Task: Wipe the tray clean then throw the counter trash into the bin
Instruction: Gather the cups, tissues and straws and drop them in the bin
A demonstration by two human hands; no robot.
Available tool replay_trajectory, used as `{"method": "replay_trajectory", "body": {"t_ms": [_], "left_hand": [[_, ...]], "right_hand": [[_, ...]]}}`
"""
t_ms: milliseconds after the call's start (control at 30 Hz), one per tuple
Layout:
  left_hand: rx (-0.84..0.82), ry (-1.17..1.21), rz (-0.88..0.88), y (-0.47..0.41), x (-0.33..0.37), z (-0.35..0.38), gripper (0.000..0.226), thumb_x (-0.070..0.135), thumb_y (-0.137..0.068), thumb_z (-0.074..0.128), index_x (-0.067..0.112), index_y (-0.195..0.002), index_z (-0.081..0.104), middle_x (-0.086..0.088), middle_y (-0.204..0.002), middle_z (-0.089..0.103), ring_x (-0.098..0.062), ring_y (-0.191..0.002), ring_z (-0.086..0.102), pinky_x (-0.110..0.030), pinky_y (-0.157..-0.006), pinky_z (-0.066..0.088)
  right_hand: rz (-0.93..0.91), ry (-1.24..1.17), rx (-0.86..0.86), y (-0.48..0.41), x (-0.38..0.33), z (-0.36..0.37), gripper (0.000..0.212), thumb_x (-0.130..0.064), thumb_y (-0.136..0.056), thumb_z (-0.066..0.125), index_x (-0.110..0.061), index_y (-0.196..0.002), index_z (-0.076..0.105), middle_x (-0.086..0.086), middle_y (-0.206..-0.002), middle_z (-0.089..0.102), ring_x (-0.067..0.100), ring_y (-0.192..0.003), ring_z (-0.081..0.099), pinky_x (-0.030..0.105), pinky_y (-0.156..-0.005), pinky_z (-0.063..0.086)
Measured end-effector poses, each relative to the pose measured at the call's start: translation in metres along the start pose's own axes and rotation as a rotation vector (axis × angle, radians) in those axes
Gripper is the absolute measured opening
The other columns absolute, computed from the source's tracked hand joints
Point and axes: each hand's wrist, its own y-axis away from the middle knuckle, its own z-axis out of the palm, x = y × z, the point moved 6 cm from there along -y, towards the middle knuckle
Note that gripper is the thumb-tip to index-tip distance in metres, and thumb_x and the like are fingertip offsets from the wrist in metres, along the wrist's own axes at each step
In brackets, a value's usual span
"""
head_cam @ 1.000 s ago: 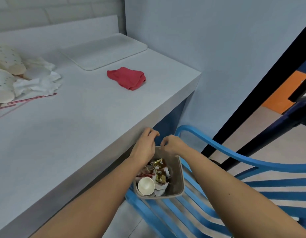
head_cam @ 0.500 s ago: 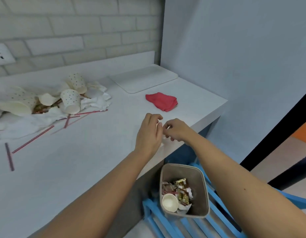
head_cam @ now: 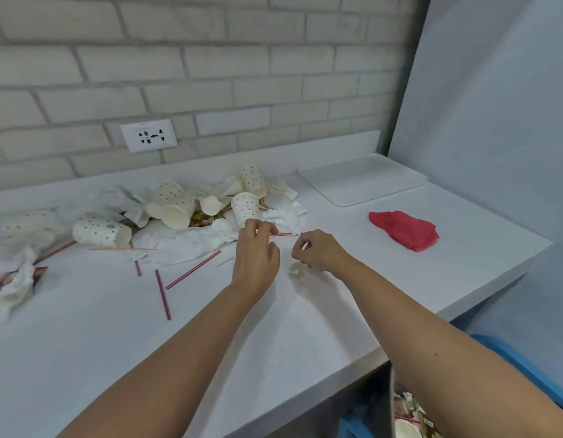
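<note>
Trash pile of cups and napkins is sitting mid-counter, both hands hovering at its near edge, probably going for the next load. Left hand is curling up at a straw, right hand is loosely curled too; can't tell if either's actually gripping. Tray is lying clean-looking in the corner, cloth beside it, bin down under the counter edge. Scattered straws are gonna need separate picks.

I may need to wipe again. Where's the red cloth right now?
In the head view, the red cloth lies on the counter at the right, just in front of the white tray.
</note>
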Motion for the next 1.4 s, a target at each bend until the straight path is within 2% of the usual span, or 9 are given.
{"method": "replay_trajectory", "body": {"t_ms": [100,233,333,500,633,833,1033,1133,1400], "left_hand": [[0.012,-0.022,-0.022,-0.014,-0.033,-0.02,0.025,0.001,-0.086,0.048,0.007,-0.109,0.055,-0.01,-0.116,0.046,-0.024,-0.107,0.044,-0.033,-0.089,0.042],[0.027,-0.006,-0.052,-0.031,-0.08,-0.042,0.023,-0.001,-0.084,0.048,0.003,-0.106,0.055,-0.013,-0.112,0.047,-0.027,-0.105,0.046,-0.035,-0.088,0.042],[0.061,0.065,-0.119,-0.044,-0.111,-0.054,0.02,0.0,-0.086,0.047,0.002,-0.104,0.055,-0.012,-0.109,0.045,-0.023,-0.099,0.049,-0.035,-0.089,0.044],[0.094,0.14,-0.329,-0.066,-0.157,-0.064,0.019,0.002,-0.088,0.048,0.003,-0.107,0.054,-0.017,-0.115,0.043,-0.022,-0.095,0.044,-0.024,-0.081,0.037],[0.035,0.195,-0.477,-0.077,-0.185,-0.062,0.026,0.011,-0.091,0.048,0.01,-0.117,0.05,-0.019,-0.123,0.038,-0.033,-0.104,0.048,-0.026,-0.086,0.035],[0.009,0.354,-0.629,-0.093,-0.202,-0.055,0.033,0.018,-0.093,0.046,0.015,-0.126,0.048,-0.019,-0.128,0.041,-0.02,-0.081,0.047,-0.025,-0.078,0.038],[0.0,0.418,-0.705,-0.103,-0.212,-0.048,0.041,0.02,-0.093,0.044,0.015,-0.134,0.046,-0.015,-0.137,0.039,-0.025,-0.104,0.049,-0.031,-0.088,0.04],[-0.014,0.393,-0.715,-0.104,-0.209,-0.048,0.044,0.019,-0.094,0.043,0.008,-0.137,0.042,-0.012,-0.145,0.03,-0.03,-0.124,0.041,-0.034,-0.099,0.036],[0.118,0.175,-0.502,-0.11,-0.174,-0.064,0.042,0.012,-0.093,0.043,-0.003,-0.132,0.043,-0.018,-0.139,0.037,-0.034,-0.122,0.043,-0.041,-0.102,0.035]], "right_hand": [[-0.012,0.004,0.06,-0.028,-0.02,0.016,0.006,-0.014,-0.084,0.061,-0.014,-0.09,0.062,-0.006,-0.081,0.05,0.009,-0.067,0.048,0.015,-0.057,0.037],[-0.025,0.079,0.139,-0.063,-0.043,0.037,0.035,-0.017,-0.085,0.062,-0.009,-0.119,0.055,0.01,-0.108,0.055,0.025,-0.098,0.055,0.031,-0.086,0.044],[-0.034,0.104,0.184,-0.086,-0.058,0.046,0.048,-0.02,-0.086,0.063,-0.011,-0.13,0.045,0.015,-0.127,0.044,0.031,-0.113,0.051,0.036,-0.091,0.046],[0.013,0.099,0.207,-0.122,-0.072,0.056,0.057,-0.021,-0.086,0.063,-0.008,-0.135,0.038,0.016,-0.134,0.035,0.033,-0.121,0.046,0.038,-0.098,0.045],[0.024,0.172,0.23,-0.141,-0.081,0.065,0.065,-0.026,-0.086,0.064,-0.006,-0.138,0.03,0.018,-0.134,0.032,0.034,-0.124,0.039,0.039,-0.096,0.043],[0.083,0.27,0.17,-0.156,-0.082,0.085,0.086,-0.034,-0.085,0.065,-0.009,-0.146,0.01,0.018,-0.138,0.032,0.034,-0.128,0.038,0.039,-0.101,0.039],[0.126,0.157,0.096,-0.161,-0.073,0.092,0.095,-0.029,-0.082,0.067,-0.015,-0.149,0.001,0.018,-0.144,0.036,0.032,-0.129,0.043,0.039,-0.101,0.043],[0.098,0.05,0.119,-0.158,-0.079,0.083,0.089,-0.025,-0.084,0.065,-0.009,-0.148,0.005,0.019,-0.142,0.037,0.032,-0.126,0.044,0.033,-0.087,0.044],[0.039,-0.111,0.17,-0.13,-0.088,0.044,0.085,-0.025,-0.086,0.064,-0.012,-0.148,0.008,0.015,-0.139,0.041,0.029,-0.118,0.05,0.026,-0.075,0.039]]}}
